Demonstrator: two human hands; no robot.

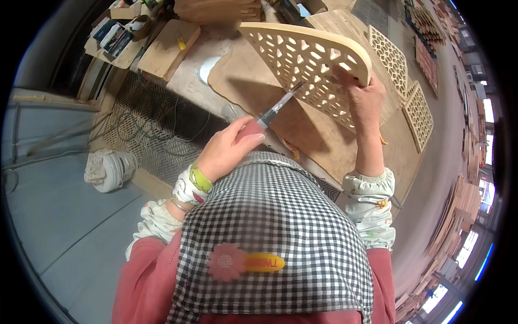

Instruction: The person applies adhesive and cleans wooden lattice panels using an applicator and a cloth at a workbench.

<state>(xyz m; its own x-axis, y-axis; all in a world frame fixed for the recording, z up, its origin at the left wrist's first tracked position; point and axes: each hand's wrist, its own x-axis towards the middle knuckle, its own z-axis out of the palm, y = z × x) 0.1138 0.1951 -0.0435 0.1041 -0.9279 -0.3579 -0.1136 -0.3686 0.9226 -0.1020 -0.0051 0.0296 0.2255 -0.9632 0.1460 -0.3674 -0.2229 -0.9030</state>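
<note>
The left hand (229, 148) is gripping the reddish handle of a slim file (278, 106), fingers curled tight around it and thumb pressed along the top. The tool's shaft is running up and to the right from that hand, and its tip is sitting at or in a cut-out of the fretwork wooden panel (302, 59); whether it is passing through cannot be told.

The right hand (366, 100) is holding the same panel at its rounded far end, fingers wrapped over the edge and pinching it, so the panel is standing tilted above the workbench (302, 135) rather than lying flat. The panel's long axis is running from upper left to lower right, crossing the file's axis at an angle. The left hand is the nearer of the 2 to the person's body; the right is reaching further out.

2 more lattice panels (402, 86) are lying to the right on the bench, just beside the held piece, which is limiting room on that side. To the left, flat boards (167, 51) and a tray of small items (116, 38) are resting well apart from the hands. The bench edge is running close under the left wrist, and a white bundle (109, 169) is lying on the floor below.
</note>
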